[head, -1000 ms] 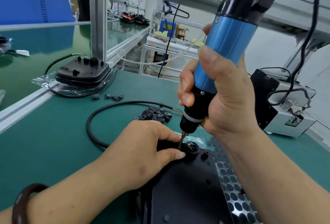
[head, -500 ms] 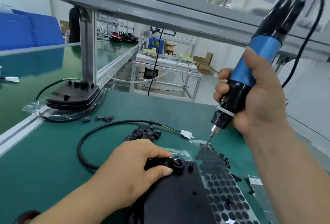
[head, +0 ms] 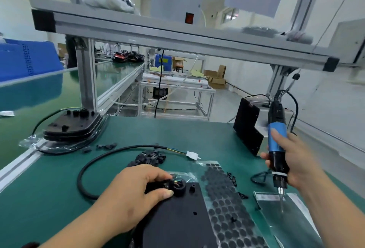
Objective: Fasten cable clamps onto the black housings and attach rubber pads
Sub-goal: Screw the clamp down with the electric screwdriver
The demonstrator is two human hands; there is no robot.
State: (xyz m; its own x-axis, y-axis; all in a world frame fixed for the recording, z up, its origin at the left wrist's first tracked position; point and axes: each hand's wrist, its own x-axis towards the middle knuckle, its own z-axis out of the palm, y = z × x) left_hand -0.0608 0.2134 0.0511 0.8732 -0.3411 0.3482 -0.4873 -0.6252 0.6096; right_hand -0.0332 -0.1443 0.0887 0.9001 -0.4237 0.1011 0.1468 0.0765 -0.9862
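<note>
No text, label or number can be read.

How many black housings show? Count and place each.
3 housings at least: one under the left hand, one upright beyond the right hand, one topping the far-left stack, which may hide more.

We see a soft green table mat (head: pixel 197 133) under it all. At 6 o'clock lies a flat black metal housing plate (head: pixel 177 218) with a round black ring (head: pixel 180 187) on it. At 5 o'clock a clear plastic sheet of round black rubber pads (head: pixel 227 208) makes a dotty pattern, row after row. At 3 o'clock the long electric screwdriver (head: pixel 277 139) is bright blue in the middle and black at both ends. A thick black rubber cable (head: pixel 88 164) ends in thin yellow and blue wires and a small white plastic plug (head: pixel 192 155). Small black plastic clamps (head: pixel 148 158) sit near the middle. At 10 o'clock we spot a big blue plastic crate (head: pixel 25 60). At 12 o'clock a long silver metal bar (head: pixel 177 36) has a little red square switch (head: pixel 189 18) above it.
</note>
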